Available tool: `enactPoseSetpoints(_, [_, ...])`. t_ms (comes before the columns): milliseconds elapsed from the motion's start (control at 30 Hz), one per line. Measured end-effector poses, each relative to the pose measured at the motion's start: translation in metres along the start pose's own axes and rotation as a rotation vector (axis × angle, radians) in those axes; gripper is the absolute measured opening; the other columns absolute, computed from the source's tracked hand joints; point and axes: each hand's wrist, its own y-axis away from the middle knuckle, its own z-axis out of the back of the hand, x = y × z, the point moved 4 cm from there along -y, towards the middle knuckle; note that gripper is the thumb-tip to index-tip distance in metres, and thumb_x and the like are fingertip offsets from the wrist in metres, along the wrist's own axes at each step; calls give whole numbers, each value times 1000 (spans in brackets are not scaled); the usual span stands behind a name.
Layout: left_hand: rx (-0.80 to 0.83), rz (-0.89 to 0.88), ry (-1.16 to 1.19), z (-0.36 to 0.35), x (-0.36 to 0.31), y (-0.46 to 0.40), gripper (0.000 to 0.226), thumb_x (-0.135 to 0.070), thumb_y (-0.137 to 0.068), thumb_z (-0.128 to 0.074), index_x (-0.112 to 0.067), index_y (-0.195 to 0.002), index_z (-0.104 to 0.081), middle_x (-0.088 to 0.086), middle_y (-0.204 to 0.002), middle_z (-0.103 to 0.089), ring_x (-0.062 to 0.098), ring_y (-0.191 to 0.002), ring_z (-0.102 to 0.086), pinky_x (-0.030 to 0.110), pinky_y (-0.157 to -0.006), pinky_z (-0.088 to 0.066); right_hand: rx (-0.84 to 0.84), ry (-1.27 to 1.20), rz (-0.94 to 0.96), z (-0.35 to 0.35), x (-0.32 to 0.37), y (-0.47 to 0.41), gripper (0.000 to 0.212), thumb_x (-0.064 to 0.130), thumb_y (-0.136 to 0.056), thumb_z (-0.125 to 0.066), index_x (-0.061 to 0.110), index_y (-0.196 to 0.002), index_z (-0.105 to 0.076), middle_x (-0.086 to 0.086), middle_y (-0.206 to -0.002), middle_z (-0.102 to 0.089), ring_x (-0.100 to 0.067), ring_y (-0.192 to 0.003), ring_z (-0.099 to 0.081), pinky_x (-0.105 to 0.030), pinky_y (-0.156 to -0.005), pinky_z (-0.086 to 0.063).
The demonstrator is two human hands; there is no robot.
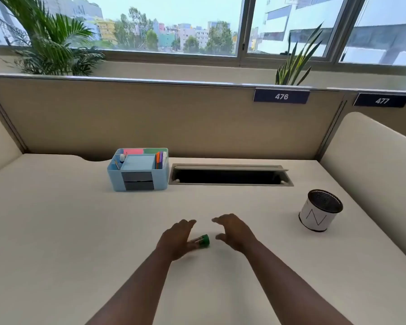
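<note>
While one green tube point(203, 241) lies by left hand point(177, 240), right hand point(234, 231) hovers; both spread.

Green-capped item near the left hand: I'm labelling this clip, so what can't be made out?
Green-capped item: head view, left hand covers its body; contact unclear.
Blue organizer: head view, contents too small to name.
Desk cable opening: head view, inside too dark.
</note>
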Motion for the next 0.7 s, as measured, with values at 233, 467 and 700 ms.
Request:
enactPoseSetpoints(233, [-42,32,10,-17,0,-12,48,-33,-82,-61,-20,-125,-43,4,-125,-52,22,-116,-47,34,-86,-42,169,-123,-68,-32,-1,-14,52,23,-82,-63,18,-131,-45,-12,-135,-49,-26,-124,-44,-34,-104,-36])
enactPoseSetpoints(467, [-93,-27,-1,-27,1,-16,28,-29,-84,-56,-14,-108,-54,6,-111,-59,23,-105,-51,26,-72,-30,79,-371,-148,-42,-5,-20,25,15,-78,-65,9,-103,-66,-13,-112,-63,-24,-98,-59,-32,-86,-46])
enactPoseSetpoints(700, [-159,-39,271,-20,-10,-18,16,-20,-91,-42,-9,-101,-48,11,-104,-62,32,-95,-56,39,-78,-41,11,-741,-185,-25,3,-22,11,7,-82,-62,7,-93,-60,-14,-89,-61,-16,-63,-60,-15,-52,-52])
